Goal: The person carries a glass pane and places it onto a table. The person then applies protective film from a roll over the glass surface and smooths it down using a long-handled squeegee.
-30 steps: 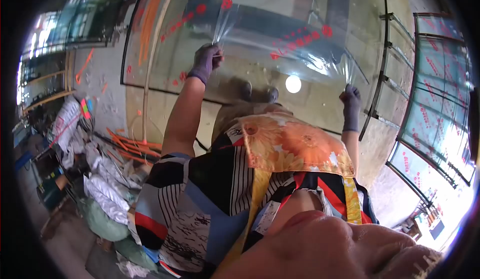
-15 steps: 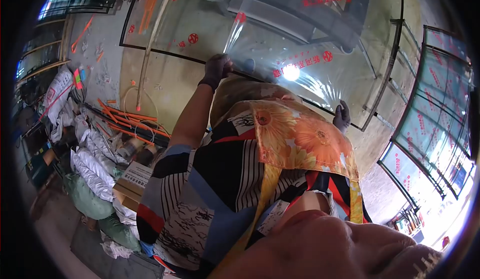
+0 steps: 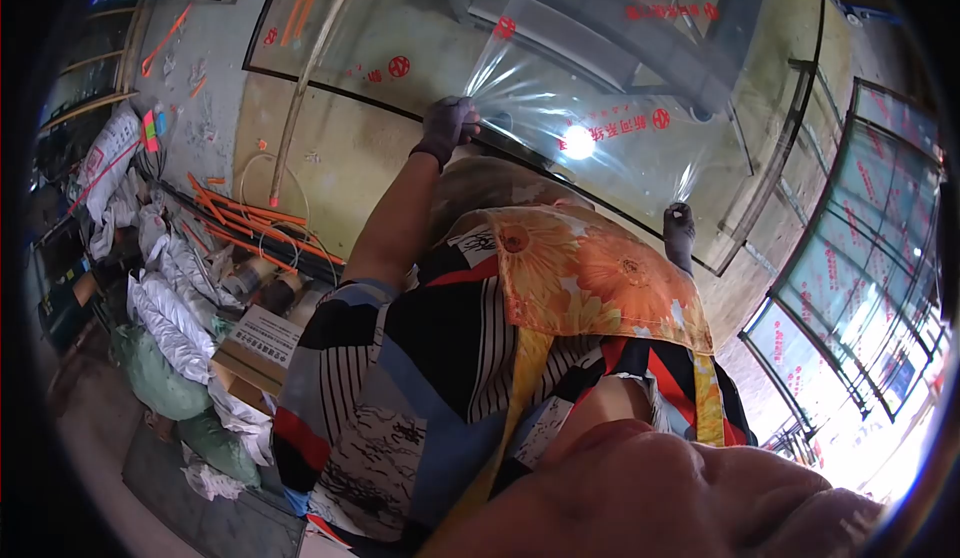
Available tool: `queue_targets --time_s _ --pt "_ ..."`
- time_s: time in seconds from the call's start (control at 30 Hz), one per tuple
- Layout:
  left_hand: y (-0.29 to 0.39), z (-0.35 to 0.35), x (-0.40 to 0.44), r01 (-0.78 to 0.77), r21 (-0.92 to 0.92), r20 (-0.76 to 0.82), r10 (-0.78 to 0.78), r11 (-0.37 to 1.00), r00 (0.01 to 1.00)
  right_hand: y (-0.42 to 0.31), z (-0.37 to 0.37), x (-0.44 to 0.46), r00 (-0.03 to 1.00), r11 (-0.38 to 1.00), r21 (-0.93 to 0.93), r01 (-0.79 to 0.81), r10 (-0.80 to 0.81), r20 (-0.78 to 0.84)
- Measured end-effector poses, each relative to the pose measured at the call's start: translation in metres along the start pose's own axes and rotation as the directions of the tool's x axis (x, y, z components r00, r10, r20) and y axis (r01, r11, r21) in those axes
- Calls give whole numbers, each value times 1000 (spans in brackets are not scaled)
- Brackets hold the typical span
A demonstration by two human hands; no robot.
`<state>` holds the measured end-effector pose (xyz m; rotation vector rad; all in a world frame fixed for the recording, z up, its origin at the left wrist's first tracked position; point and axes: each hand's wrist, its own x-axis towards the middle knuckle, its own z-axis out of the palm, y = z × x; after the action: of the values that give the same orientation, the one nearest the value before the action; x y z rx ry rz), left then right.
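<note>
My left hand (image 3: 447,126), in a dark glove, is closed on the edge of a clear plastic film (image 3: 610,88) with red printing. Tight creases fan out from its fingers. My right hand (image 3: 680,226), gloved too, pinches the same film edge farther right, and short bright creases rise from the fingertips. The film stretches between both hands over a large dark-edged glass pane (image 3: 350,98). A bright light reflection shows near the middle of the film. Through the sheet a grey bar-like shape is visible.
A wooden pole (image 3: 305,88) stands across the pane's left side. Orange strips (image 3: 240,220), white sacks (image 3: 170,323), green sacks (image 3: 160,373) and a cardboard box (image 3: 258,348) crowd the left. Framed glass panels (image 3: 850,248) with red print lean at the right.
My right hand has moved slightly upward, its fingers now drawn together on the film. My left hand has shifted a little right, and the creases at both hands have changed.
</note>
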<state>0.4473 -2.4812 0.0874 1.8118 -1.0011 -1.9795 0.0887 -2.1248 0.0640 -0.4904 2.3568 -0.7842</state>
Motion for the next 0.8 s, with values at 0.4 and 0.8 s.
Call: queue_targets --time_s 0.4,0.8 --pt "14 0 -6 130 -52 64 -127 990 990 -250 177 97 24 357 6 934 -79 997" --pt "48 -210 30 394 877 -419 838 275 350 -351 312 22 195 613 268 -743 -184 963"
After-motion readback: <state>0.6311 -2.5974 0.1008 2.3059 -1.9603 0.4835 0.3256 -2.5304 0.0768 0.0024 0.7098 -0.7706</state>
